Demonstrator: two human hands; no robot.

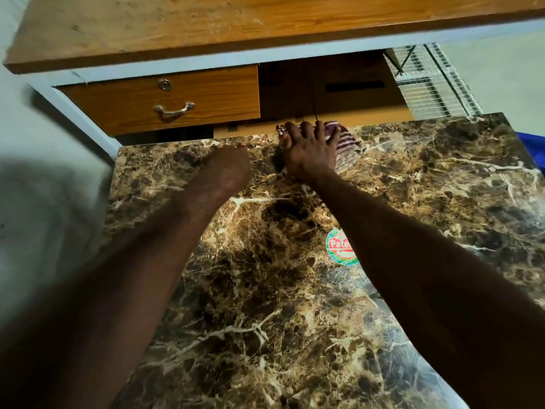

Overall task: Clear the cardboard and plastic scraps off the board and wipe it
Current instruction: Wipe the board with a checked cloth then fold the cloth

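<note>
A brown marble-patterned board (413,202) fills the lower frame. My right hand (309,152) lies spread on a purple and white striped cloth (345,149) at the board's far edge, fingers straight and pressing it down. My left hand (227,166) rests beside it on the board near the same far edge, with the fingertips at the rim; how its fingers lie is hard to tell. A round red and green sticker (339,246) sits mid-board, partly hidden by my right forearm. No cardboard or plastic scraps show on the board.
Beyond the board stands a wooden desk (265,22) with a drawer (165,98) and metal handle. A wire rack (430,81) is at the back right. Something blue (530,149) peeks past the board's right edge. Pale floor lies to the left.
</note>
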